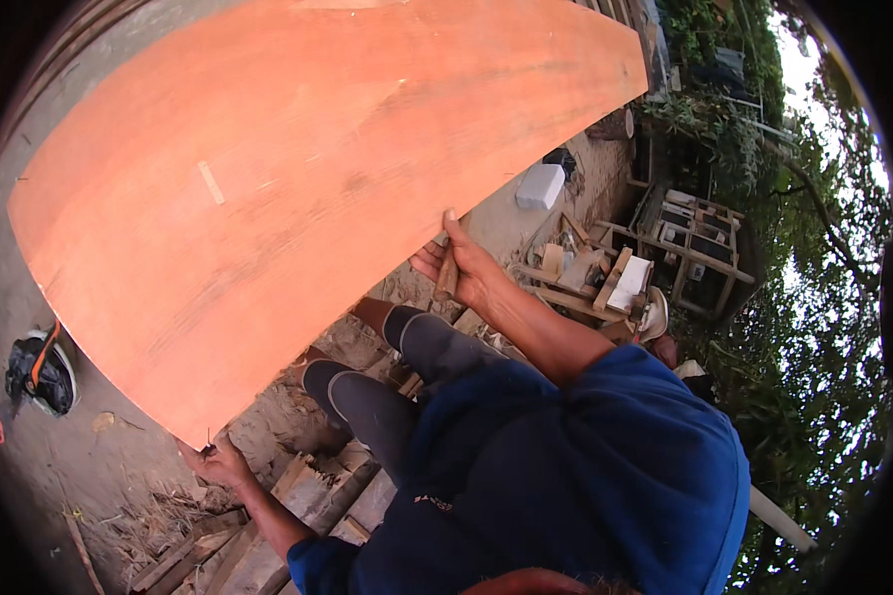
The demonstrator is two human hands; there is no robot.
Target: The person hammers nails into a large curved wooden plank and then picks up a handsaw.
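Note:
A large orange-brown plywood sheet (298, 169) spreads across the upper left, a small pale strip (211, 183) lying on its face. At its near left corner my left hand (220, 464) is closed on the edge, beside a small dark piece there that I cannot make out. My right hand (471, 263) grips the near edge further right, thumb on top of the sheet. Within that same hand is a tool with a wooden handle (447, 276); its working end is hidden.
Planks (258, 535) lie below, near my legs. On the left a black and white container with an orange strap (42, 372) rests on the ground. A white jug-like container (540, 186), scrap wood (566, 288) and a wooden frame (685, 248) stand to the right.

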